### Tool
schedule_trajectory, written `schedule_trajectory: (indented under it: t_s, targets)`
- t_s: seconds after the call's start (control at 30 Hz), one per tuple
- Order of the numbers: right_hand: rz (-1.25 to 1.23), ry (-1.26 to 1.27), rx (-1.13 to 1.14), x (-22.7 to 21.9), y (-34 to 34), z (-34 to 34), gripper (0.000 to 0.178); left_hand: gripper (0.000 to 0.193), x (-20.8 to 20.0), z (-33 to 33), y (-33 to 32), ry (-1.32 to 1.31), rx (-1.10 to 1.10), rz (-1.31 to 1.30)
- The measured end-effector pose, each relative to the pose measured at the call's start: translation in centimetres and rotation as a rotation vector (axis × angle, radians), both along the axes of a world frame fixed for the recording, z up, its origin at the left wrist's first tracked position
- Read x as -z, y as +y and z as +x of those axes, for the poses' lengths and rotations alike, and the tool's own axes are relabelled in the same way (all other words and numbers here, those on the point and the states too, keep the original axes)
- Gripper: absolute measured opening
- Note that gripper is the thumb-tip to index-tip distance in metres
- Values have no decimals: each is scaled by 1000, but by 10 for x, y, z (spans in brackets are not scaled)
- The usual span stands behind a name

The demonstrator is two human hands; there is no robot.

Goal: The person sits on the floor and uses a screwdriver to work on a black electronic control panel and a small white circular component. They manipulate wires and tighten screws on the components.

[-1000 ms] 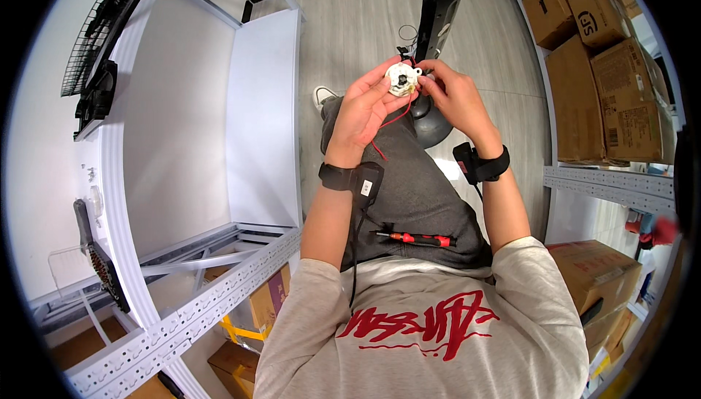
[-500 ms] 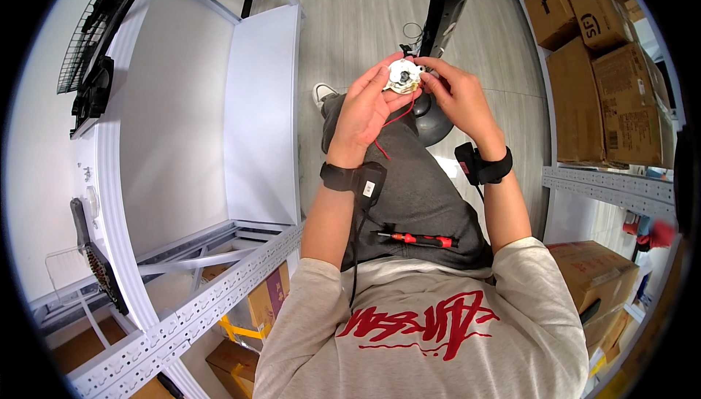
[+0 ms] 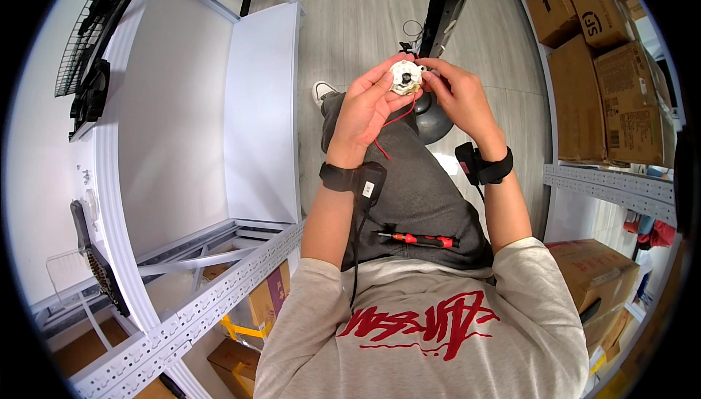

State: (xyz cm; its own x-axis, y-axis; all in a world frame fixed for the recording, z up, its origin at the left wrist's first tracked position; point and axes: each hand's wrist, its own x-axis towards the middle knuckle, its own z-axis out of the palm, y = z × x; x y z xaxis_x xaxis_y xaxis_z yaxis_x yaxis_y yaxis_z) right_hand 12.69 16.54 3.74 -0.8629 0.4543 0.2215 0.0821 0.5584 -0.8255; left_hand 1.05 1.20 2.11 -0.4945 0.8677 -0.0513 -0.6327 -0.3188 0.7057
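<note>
A small round white part with a dark centre [image 3: 406,78] is held up in front of me, above my knee. My left hand [image 3: 367,109] grips it from the left, thumb on its face and fingers behind it. On its right edge, the thumb and fingers of my right hand [image 3: 456,96] are closed. A red wire [image 3: 398,116] hangs from beneath the part and trails over my left palm onto my leg. Across my lap lies a red and black screwdriver [image 3: 420,239], its tip toward the left. What kind of device the part is, I cannot tell.
Black straps with small boxes [image 3: 370,182] sit on both my wrists. Metal shelving [image 3: 197,275] runs along the left, with a hairbrush-like object [image 3: 98,256] on it. Cardboard boxes [image 3: 631,103] fill the right-hand shelves. A black stand [image 3: 447,8] rises beyond my hands.
The white part has turned slightly in my fingers, so its face shows more squarely. Both hands stay almost where they were; the screwdriver has not moved.
</note>
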Motion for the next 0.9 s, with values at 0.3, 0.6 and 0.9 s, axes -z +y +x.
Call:
schedule_trajectory:
  t_s: [0.3,0.6,0.9]
  targets:
    - [21,9,-5,2,1,0,24,46,0,0,0,18,10,3]
    - [15,-2,1,2,-1,0,25,46,1,-1,-1,7,12,14]
    - [-78,-10,3,2,0,1,24,46,0,-1,-1,-9,19,18]
